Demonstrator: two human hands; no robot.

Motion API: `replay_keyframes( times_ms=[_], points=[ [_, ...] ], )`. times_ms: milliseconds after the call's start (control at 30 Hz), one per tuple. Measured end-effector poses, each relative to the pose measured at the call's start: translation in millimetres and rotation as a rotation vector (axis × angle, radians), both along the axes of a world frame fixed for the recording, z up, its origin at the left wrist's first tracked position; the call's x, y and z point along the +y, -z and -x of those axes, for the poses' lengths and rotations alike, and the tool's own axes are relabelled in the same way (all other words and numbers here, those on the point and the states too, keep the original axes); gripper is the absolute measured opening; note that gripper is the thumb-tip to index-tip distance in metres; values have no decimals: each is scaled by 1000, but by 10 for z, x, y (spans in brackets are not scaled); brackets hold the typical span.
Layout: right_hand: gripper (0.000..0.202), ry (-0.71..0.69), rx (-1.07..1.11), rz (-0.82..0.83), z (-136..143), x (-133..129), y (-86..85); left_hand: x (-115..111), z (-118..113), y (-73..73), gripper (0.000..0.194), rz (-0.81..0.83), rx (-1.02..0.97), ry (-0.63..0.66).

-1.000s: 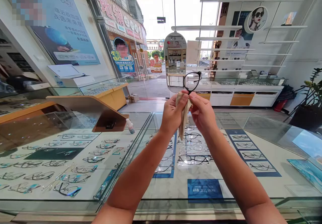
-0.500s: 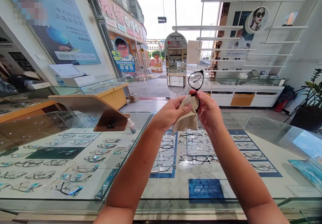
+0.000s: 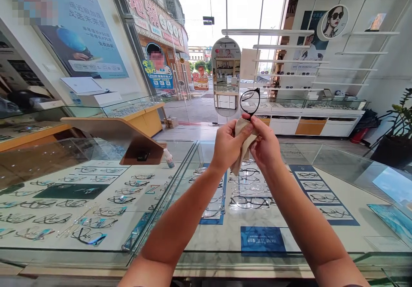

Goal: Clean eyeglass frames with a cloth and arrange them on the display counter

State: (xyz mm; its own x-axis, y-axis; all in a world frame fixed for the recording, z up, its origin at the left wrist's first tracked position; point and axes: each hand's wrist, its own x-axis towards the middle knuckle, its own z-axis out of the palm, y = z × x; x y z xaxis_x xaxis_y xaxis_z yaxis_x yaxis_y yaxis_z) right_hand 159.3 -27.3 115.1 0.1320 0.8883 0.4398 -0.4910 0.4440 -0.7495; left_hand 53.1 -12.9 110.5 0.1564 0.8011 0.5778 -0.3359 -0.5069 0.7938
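Note:
Black-rimmed eyeglasses (image 3: 242,102) are held up above the glass counter, turned on end so that one lens stands above my fingers. My right hand (image 3: 266,143) is closed on the frame near its middle, thumb and fingers pinching it. Closed around a beige cleaning cloth (image 3: 240,160), my left hand (image 3: 227,145) presses the cloth against the lower part of the glasses. The cloth and my fingers hide the lower lens, and part of the cloth hangs below my hands.
Beneath my arms is a glass display case (image 3: 222,246) with rows of eyeglasses (image 3: 249,202) inside. A small spray bottle (image 3: 169,159) stands on the glass at left, beside a tilted brown panel (image 3: 112,134). Further off are an oval mirror (image 3: 226,76) and a potted plant (image 3: 401,128).
My left hand has moved right and turned, closer to my right hand. The cloth is now bunched narrower around the lower part of the glasses. The glasses stay nearly where they were.

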Motion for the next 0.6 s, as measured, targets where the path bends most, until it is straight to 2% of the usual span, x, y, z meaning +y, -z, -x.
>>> replay_keyframes(
  times_ms=[167, 333, 433, 600],
  points=[
    [25, 42, -74, -49, -6, -16, -15, -3, 6, -2, 45, -35, -45, -74],
    [24, 71, -13, -98, -92, 2, -50, 78, 38, -3, 49, 32, -3, 102],
    [24, 98, 36, -113, -160, 29, -66, 132, 55, 1, 47, 41, -10, 148],
    [12, 245, -11, -176, -272, 30, -83, 334, 141, 22, 50, 163, -98, 47]
  ],
)
